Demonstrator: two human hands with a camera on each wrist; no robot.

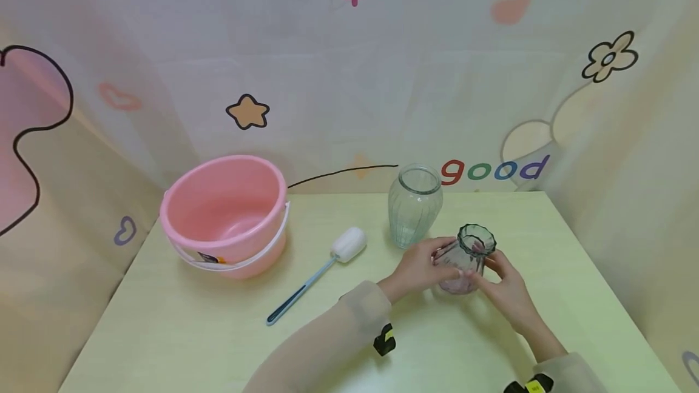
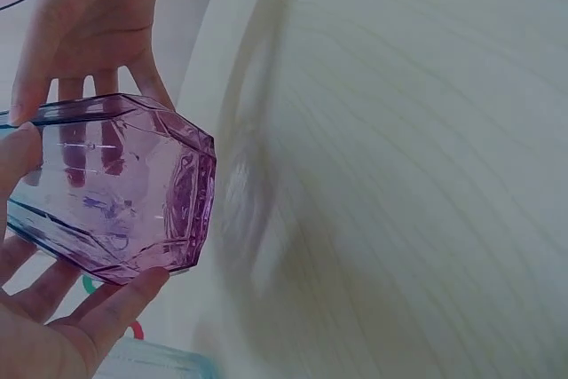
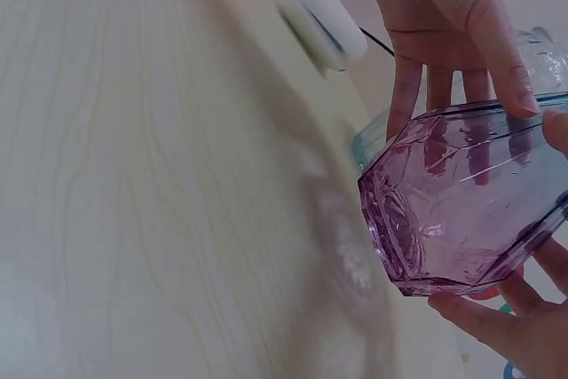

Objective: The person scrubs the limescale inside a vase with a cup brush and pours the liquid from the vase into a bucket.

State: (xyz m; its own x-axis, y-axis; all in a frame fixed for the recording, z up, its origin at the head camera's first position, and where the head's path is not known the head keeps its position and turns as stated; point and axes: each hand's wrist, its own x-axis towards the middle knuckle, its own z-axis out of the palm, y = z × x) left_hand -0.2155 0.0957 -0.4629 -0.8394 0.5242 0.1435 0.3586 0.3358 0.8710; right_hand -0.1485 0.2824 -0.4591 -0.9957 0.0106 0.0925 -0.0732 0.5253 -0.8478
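Both hands hold a small faceted glass vase (image 1: 460,284), pinkish-purple at its base and greenish-grey at its frilled rim. My left hand (image 1: 420,265) grips its left side, and my right hand (image 1: 508,296) grips the right. Thumbs lie on the near face, with fingers curled round the sides and back. In the left wrist view the purple base (image 2: 169,193) is raised off the table, where a light patch and shadow fall. Behind my left hand stands a taller clear, ribbed glass vase (image 1: 412,217), upright.
A pink bucket (image 1: 267,238) with a white handle stands at the left. Between it and the hands lies a white sponge brush (image 1: 349,244) with a blue-grey handle. Patterned curtains (image 1: 327,77) enclose the back and sides of the pale wooden table (image 1: 191,338).
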